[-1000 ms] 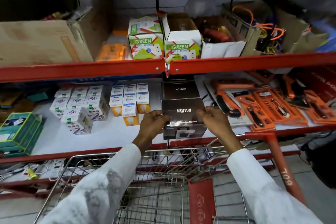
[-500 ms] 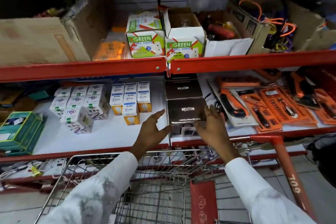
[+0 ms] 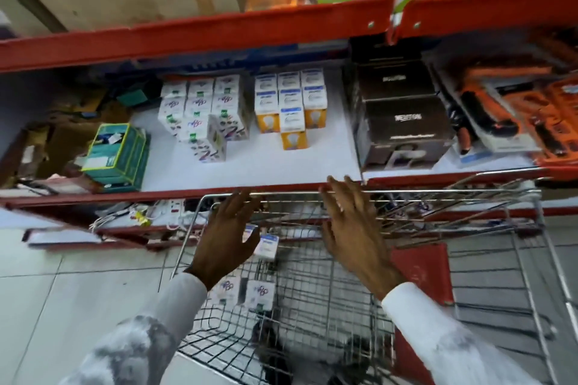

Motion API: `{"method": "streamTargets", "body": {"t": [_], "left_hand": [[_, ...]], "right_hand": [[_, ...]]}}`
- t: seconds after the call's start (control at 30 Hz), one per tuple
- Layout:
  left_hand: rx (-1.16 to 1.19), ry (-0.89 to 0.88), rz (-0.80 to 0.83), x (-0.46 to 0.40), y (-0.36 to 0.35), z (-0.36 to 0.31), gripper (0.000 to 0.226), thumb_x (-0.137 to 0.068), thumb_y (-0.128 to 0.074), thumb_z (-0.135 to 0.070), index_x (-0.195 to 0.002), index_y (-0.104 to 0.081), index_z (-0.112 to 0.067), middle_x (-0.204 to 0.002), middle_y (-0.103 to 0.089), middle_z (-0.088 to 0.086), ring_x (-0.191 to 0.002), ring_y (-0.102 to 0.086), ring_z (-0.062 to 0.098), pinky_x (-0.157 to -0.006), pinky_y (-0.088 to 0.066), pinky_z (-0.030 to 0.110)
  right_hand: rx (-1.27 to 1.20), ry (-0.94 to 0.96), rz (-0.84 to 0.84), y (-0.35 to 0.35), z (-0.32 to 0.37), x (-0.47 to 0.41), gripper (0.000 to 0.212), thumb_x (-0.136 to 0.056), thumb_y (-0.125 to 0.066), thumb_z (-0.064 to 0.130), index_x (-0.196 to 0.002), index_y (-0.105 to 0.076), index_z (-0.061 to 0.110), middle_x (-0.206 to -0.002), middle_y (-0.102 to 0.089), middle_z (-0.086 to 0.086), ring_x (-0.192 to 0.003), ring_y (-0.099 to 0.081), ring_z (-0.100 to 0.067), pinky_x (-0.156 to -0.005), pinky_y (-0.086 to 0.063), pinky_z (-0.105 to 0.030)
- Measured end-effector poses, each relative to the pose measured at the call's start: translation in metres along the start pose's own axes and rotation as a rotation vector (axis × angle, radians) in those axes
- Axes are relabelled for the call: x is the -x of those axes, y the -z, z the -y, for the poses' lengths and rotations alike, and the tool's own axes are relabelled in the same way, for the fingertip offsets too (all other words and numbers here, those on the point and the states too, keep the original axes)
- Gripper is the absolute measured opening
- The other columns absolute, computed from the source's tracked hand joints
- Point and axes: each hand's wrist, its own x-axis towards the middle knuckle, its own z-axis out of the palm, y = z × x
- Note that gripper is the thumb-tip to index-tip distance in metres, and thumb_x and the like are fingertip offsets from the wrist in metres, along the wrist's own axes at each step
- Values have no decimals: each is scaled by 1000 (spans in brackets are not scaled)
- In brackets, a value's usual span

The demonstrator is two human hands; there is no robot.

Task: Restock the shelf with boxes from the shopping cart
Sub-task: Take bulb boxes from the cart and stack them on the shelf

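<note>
My left hand (image 3: 226, 236) and my right hand (image 3: 353, 228) hover open and empty over the wire shopping cart (image 3: 528, 262), fingers spread, pointing at the shelf. Small white boxes (image 3: 259, 289) lie inside the cart, one of them (image 3: 267, 244) just under my left hand. On the white middle shelf (image 3: 266, 162) a dark Neuton box (image 3: 405, 131) stands at the front, with another dark box (image 3: 395, 83) behind it. Both hands are well below and in front of those boxes.
White bulb boxes (image 3: 200, 116) and white-and-yellow bulb boxes (image 3: 291, 106) stand in groups on the shelf. A green box (image 3: 115, 153) sits at its left end, orange tool packs (image 3: 506, 116) at its right. A red beam (image 3: 194, 37) carries the upper shelf.
The dark Neuton box was set on the shelf and let go. Both hands have drawn back and down over the cart. My view has tilted down and shifted left.
</note>
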Motion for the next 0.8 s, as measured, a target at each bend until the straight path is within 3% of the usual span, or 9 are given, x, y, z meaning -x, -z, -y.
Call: {"method": "streamTargets", "body": {"t": [0.13,0.27,0.37,0.57,0.7,0.8], "left_hand": [[8,48,113,20,-35,54,61,-81,-70,-22,-139,-51,-19,-138,-60,12,-125,-57,35,-103,-49,48],[-25,73,280,11,-73,89,67,-84,-66,-20,-146,-42,-19,-151,-48,12,-138,-45,36,-108,-46,52],[-61,49,375,-6,-98,102,77,-85,-61,-13,-154,-27,-21,-161,-32,9,-147,-29,36,-116,-35,50],[-252,-20,452,-19,-138,121,79,-85,-54,2,-154,-25,-21,-166,-17,10,-151,-17,43,-116,-28,60],[-300,-41,385,-18,-148,131,76,-80,-54,12,-148,-33,-14,-155,-39,15,-146,-29,44,-110,-39,57],[-277,-42,337,-17,-134,128,78,-74,-62,7,-145,-37,-11,-143,-54,15,-138,-41,40,-105,-44,53]], "right_hand": [[-63,29,188,-64,44,3,60,-82,-59,31,-138,-52,11,-140,-56,-9,-130,-49,-32,-100,-52,-46],[-138,-58,439,-122,76,-12,67,-87,-57,27,-147,-37,9,-146,-47,-13,-133,-43,-36,-108,-42,-46],[-122,-144,557,-164,92,-28,73,-85,-64,28,-148,-31,10,-147,-44,-13,-131,-42,-35,-102,-43,-45],[-64,-263,603,-221,107,-41,86,-79,-72,27,-150,-26,9,-147,-43,-15,-135,-40,-38,-100,-45,-45],[-119,-286,571,-219,106,-43,68,-79,-71,23,-140,-43,16,-140,-51,-10,-132,-44,-33,-100,-46,-41],[-201,-327,551,-191,105,-46,68,-73,-77,29,-134,-50,20,-133,-55,-6,-128,-47,-29,-97,-48,-39]]}}
